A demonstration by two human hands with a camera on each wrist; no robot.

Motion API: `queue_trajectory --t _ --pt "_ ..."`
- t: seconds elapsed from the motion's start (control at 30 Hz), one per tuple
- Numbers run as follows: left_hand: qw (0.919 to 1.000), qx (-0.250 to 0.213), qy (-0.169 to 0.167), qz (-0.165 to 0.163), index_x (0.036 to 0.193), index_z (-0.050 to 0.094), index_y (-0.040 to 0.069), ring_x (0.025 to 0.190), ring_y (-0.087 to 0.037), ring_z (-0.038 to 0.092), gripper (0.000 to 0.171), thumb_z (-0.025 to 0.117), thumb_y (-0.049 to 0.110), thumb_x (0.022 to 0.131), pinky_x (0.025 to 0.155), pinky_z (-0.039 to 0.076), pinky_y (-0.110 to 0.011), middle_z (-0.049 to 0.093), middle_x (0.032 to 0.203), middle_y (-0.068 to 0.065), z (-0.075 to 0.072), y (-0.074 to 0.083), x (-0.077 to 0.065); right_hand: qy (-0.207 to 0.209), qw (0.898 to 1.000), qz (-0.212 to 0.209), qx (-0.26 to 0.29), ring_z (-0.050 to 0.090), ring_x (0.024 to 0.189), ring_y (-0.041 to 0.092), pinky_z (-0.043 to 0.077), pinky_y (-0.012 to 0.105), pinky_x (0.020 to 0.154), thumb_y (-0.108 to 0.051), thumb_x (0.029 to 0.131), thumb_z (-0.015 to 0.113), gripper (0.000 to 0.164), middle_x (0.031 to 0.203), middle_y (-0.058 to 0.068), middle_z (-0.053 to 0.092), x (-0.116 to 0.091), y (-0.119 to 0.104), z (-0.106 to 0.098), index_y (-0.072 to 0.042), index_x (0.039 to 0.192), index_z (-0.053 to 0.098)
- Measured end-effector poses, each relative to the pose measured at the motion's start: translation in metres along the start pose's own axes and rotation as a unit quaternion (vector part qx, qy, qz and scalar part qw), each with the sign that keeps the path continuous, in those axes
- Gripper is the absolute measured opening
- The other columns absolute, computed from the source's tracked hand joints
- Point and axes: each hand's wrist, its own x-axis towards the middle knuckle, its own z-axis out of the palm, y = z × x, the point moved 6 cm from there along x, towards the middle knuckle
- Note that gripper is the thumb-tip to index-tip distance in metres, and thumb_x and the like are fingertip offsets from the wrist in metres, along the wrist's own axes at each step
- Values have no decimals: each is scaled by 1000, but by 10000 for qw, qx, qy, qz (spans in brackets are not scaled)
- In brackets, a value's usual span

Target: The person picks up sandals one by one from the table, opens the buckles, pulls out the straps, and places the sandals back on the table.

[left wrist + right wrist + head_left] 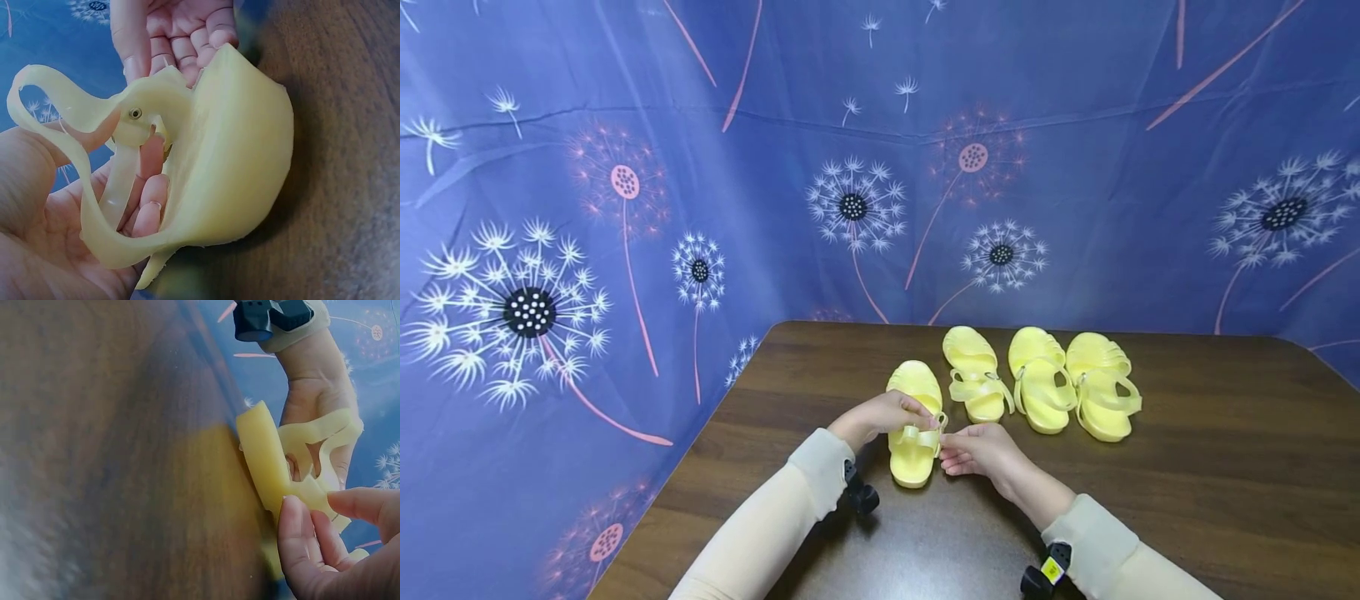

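A yellow sandal lies on the table, toe pointing away from me. My left hand holds its ankle strap from the left side. In the left wrist view, the strap loops around the fingers of that hand, and a small metal rivet shows on it. From the right, my right hand pinches the strap near the sandal's side. In the right wrist view, its thumb and fingertips meet the sandal beside the heel. The exact strap end between them is partly hidden.
Three more yellow sandals stand in a row to the right: one nearest, another in the middle, the last farthest. They rest on a dark wooden table. A blue dandelion-print cloth hangs behind its far edge.
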Motion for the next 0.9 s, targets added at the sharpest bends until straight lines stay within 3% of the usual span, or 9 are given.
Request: queue_trajectory --t 0.17,0.5,0.77,0.9 --pt "10000 -7 83 -49 99 75 9 103 -12 57 22 72 27 88 94 44 -35 70 104 2 -1 -1 -1 -123 9997 -196 73 68 65 12 59 26 65 -7 92 63 21 73 5 70 0 0 3 14 97 63" --pt "10000 -78 26 16 100 75 6 100 -11 58 21 71 24 88 89 45 -30 71 102 1 0 0 -2 366 9984 -382 199 66 62 13 58 24 61 -3 85 66 14 70 7 69 2 -3 0 10 87 65" --pt "10000 -13 -2 68 97 76 11 99 -10 59 19 71 27 88 90 46 -30 71 98 5 -1 4 -5 630 9978 -159 120 64 60 11 56 22 59 0 88 63 21 68 6 66 6 -5 -2 18 98 61" --pt "10000 -74 19 3 99 75 8 99 -12 58 21 71 25 88 90 45 -30 72 100 1 0 0 -3 601 9980 -103 180 64 59 11 56 22 58 0 89 63 21 67 5 66 7 -5 -2 18 99 61"
